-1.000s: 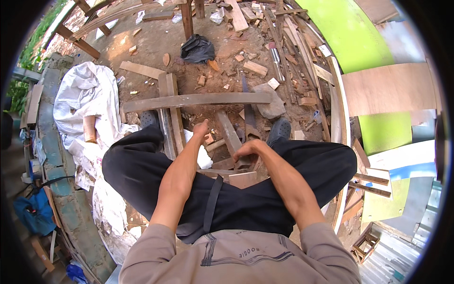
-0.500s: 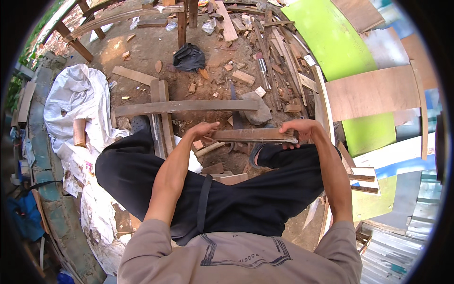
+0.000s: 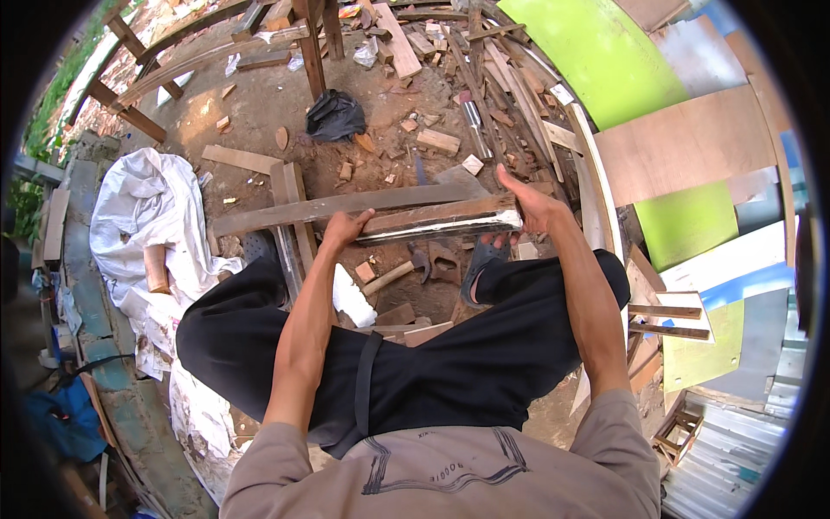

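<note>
**Brown rectangular wooden timber [image 3: 439, 218] held at both ends**

The brown rectangular wooden timber is the landmark here. It lies crosswise between the two hands, raised above the littered brown earth ground [image 3: 246, 97], its right end slightly higher in view. The left grip [image 3: 346, 228] pinches the timber's left end, thumb laid along the top edge. The right grip [image 3: 529, 209] clasps its right end, fingers bent beneath and thumb standing up, spread away from the wood.

The step in hand looks like lifting and steadying the timber. The next move, I judge, calls for even support at both ends, with the right thumb brought down if a firmer hold is wanted.

Just beyond the timber runs a long grey-brown wooden board [image 3: 285, 214]; whether the two touch, I cannot tell. On the near side of the timber lie a hammer with a pale wooden handle [image 3: 389, 278] and a white, foam-like slab [image 3: 352, 297]. A crumpled black plastic bag [image 3: 335, 117] sits farther off, beyond the timber.

As for writing, the taupe short-sleeved shirt [image 3: 415, 497], nearest the viewer, carries dark printed lettering inside a brushed dark border. The timber itself shows a white streak, but no legible label.
</note>
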{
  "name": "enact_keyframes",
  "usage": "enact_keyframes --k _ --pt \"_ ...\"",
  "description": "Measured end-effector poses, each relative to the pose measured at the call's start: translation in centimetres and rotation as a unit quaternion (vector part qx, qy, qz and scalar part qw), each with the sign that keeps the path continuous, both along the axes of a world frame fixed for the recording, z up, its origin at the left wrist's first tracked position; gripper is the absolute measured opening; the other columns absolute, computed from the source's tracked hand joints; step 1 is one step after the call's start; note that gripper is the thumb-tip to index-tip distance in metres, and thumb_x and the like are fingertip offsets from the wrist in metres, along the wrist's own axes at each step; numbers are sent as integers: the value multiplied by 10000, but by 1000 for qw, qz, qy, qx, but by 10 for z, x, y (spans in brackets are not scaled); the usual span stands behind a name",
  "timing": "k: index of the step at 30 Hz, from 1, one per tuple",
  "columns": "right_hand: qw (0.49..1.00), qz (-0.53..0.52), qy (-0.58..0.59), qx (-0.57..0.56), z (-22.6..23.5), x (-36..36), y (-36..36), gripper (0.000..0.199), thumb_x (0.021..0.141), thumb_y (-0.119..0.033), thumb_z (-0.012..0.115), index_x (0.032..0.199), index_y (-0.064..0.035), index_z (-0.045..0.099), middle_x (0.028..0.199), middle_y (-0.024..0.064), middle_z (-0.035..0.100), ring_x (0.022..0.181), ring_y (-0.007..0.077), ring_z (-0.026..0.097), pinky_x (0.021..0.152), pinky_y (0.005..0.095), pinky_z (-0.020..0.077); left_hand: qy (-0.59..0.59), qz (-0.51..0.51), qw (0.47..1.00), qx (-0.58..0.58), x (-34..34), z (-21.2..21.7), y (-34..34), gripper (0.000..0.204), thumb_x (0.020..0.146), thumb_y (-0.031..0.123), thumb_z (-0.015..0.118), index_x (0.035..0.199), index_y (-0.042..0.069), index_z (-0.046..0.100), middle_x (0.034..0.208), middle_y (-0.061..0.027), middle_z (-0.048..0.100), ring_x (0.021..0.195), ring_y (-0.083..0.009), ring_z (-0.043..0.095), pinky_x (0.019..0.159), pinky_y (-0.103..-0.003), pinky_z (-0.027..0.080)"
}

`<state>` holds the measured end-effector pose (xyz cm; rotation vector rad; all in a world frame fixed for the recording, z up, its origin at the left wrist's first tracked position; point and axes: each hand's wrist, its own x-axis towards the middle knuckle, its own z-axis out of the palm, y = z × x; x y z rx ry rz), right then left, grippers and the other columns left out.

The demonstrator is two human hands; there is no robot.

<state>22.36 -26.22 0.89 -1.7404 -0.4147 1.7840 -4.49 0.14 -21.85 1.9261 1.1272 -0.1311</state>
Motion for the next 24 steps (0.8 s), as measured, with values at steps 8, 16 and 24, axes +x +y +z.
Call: enact_keyframes --k 8,16,24 --pt "994 47 55 84 3 -6 13 942 895 -812 314 1324 3 511 1038 258 704 797 273 735 586 326 585 54 23 991 -119 -12 -5 -37 927 787 794 595 672 -122 678 696 -251 672 740 -336 718 732 -422 538" --pt "981 102 57 153 21 -27 11 922 939 -736 380 1240 120 540 1105 282 685 844 299 725 670 334 588 60 31 983 -170 -14 -29 -54 1009 789 822 558 742 -182 651 751 -257 662 685 -322 715 660 -405 563" --pt "983 45 -21 176 22 -37 -6 673 951 -525 584 1195 102 577 1038 243 712 823 262 720 669 332 571 39 47 978 -198 -6 -18 -69 1042 801 840 508 794 -192 650 760 -246 657 615 -301 698 554 -397 556"
